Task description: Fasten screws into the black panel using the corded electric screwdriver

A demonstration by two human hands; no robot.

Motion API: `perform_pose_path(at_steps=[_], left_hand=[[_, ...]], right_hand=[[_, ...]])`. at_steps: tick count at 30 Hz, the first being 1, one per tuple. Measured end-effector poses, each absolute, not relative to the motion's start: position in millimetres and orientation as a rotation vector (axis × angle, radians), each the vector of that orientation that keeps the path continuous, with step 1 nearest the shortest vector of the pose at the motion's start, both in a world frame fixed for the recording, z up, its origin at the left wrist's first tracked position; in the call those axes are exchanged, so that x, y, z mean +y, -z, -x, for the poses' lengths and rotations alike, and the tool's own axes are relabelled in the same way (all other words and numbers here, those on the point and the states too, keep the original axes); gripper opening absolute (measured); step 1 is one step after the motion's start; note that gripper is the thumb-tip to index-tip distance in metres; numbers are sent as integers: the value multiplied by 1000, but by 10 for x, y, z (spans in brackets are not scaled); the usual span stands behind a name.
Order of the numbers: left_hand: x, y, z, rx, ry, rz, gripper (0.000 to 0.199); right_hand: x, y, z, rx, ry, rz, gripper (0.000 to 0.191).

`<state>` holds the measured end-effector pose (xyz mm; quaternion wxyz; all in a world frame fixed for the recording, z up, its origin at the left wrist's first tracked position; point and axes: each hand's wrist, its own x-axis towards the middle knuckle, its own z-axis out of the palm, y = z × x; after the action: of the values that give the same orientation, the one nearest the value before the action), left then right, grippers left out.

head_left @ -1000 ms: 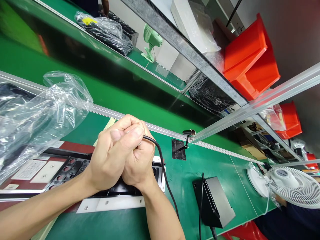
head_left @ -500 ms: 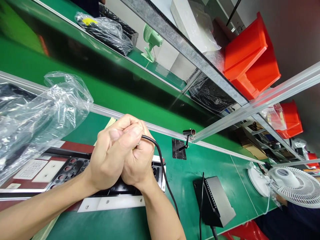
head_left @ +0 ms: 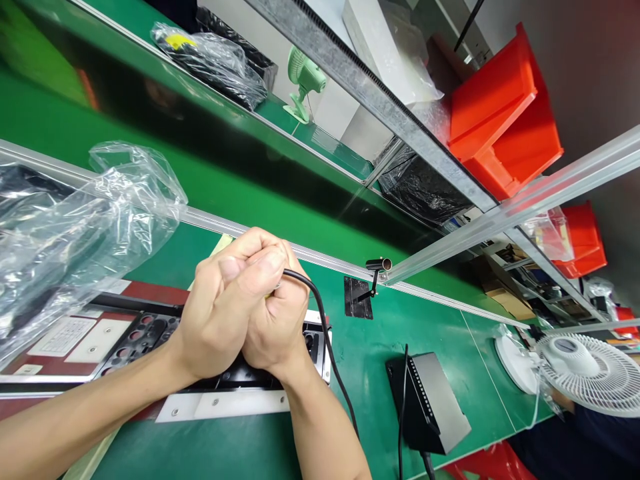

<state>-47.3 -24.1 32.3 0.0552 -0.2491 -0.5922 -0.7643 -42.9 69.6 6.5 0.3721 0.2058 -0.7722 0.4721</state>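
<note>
Both hands clasped together above the fixture. My left hand [head_left: 220,313] wraps over my right hand [head_left: 277,327], fingers clenched tight; the right fist grips a tool whose body is hidden inside the fist, so I cannot tell its shape. Only the black cable [head_left: 325,333] shows, leaving the top of the fist, arching over and running down past my right wrist toward the table edge.

Handling, as I judge it: cable is round, rubbery, limp, smooth-skinned; it bends in an easy loop and will drag a little on the wrist. The tool seems light enough for one fist, the second hand adding steadiness. Best hold is on the body, never on the cable, which would slip and strain at its root.

Under the hands: a black panel [head_left: 150,333], flat, stiff, pierced with round and oblong holes, matte plastic by the look. It lies on a dark red jig [head_left: 150,293] with a pale metal strip [head_left: 240,404] along its near edge, screw heads visible.

Around: green mat [head_left: 400,333], slightly glossy. Crinkled clear plastic bag [head_left: 100,220] to the left, thin and noisy stuff. Black box with ribbed side [head_left: 430,407] to the right, apart from the jig. White fan [head_left: 590,373] at far right.
</note>
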Motion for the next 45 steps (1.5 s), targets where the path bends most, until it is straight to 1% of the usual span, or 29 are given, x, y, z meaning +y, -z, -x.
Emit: perform_pose_path(at_steps=[6,13,20,35,40,45], left_hand=[[-246,-319,474,-1793,2312,773,37],[-246,-320,472,-1767,2317,792,38],[-239,-320,476,-1768,2339,779,39],[-236,-349,481,-1800,2231,783,40],[-234,-349,487,-1783,2201,795,37],[-255,-341,476,-1811,2229,790,39]], right_hand=[[696,-105,419,-1978,-1232,-518,29],[693,-81,421,-2026,-1278,-494,37],[689,-87,415,-2003,-1297,-502,31],[700,-40,436,-1982,-1276,-530,22],[702,-34,459,-1939,-1179,-523,26],[705,-48,447,-1966,-1198,-512,28]])
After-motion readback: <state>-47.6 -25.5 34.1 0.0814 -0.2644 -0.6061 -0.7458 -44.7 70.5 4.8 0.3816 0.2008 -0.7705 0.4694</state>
